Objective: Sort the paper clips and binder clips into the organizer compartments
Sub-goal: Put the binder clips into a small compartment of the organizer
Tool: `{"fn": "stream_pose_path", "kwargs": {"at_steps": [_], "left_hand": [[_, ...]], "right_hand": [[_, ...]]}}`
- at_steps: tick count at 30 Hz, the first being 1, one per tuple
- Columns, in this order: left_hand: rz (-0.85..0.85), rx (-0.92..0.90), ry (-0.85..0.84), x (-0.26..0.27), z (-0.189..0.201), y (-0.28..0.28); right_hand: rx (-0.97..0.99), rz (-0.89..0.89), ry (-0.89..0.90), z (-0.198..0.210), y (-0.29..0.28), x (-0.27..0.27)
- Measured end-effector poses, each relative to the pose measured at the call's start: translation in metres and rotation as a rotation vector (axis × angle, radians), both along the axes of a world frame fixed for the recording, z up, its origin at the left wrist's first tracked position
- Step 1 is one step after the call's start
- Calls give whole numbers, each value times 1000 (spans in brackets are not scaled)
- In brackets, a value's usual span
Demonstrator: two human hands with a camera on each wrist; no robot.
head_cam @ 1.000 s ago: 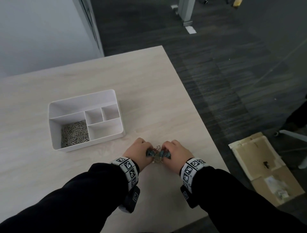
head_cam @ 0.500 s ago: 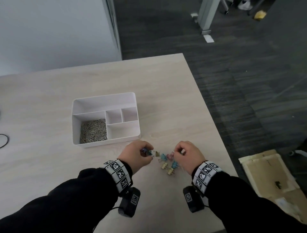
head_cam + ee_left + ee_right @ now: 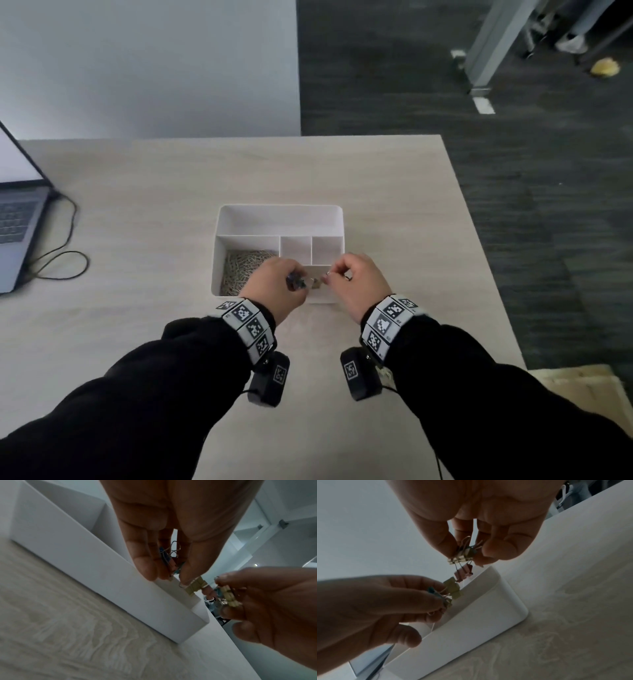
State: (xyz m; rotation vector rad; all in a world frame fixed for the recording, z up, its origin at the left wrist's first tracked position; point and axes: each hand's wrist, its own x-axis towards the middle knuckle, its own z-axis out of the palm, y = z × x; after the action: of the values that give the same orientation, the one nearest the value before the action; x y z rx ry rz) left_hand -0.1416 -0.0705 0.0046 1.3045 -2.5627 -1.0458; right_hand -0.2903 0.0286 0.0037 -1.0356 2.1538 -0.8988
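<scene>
Holding two small bunches of binder clips above the organizer (image 3: 219, 246), I have both hands over its near right compartment. My left hand (image 3: 274, 287) pinches the blue and yellow binder clips (image 3: 169, 561) between thumb and fingertips, one yellow clip dangling just past the near wall. My right hand (image 3: 356, 284) pinches a cream and pink cluster (image 3: 462, 559), the pink ones hanging by their wire handles. Both bunches hang straight down, so the compartment lies directly below them, and the two hands are about equally near it; my guess is that letting go is all that remains. The hanging wires could snag on each other or on the wall.

The paper clips (image 3: 243, 270) already fill the near left compartment; the long back one and the two small middle ones look bare.

A second ago my hands were down on the counter (image 3: 394, 192), short of the organizer, gathering these clips; half a second ago some still lay loose between them. Now both hands are raised and forward over the box. A laptop (image 3: 17, 222) and its cable (image 3: 65, 257) sit far left.
</scene>
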Motion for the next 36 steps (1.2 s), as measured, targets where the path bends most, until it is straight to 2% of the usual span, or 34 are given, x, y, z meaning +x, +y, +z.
{"fn": "stream_pose_path", "kwargs": {"at_steps": [8,16,19,22,25,31,36], "left_hand": [[-104,-35,-138,-16,-10,-2],[-216,-72,-192,-19,-9,0],[-208,-90,-97,-13,-10,4],[-171,-67,56,-6,-10,15],[-239,-40,74,-3,-14,33],[-405,113,-157,-16,-31,77],[-515,99,-342,-43,-42,113]], "right_hand": [[213,203,251,-1,-14,9],[225,272,298,0,-9,10],[138,242,232,0,0,5],[81,128,171,1,24,-12],[91,-25,130,-3,70,-40],[239,-172,100,-30,169,-70],[312,-79,1,-45,203,-60]]}}
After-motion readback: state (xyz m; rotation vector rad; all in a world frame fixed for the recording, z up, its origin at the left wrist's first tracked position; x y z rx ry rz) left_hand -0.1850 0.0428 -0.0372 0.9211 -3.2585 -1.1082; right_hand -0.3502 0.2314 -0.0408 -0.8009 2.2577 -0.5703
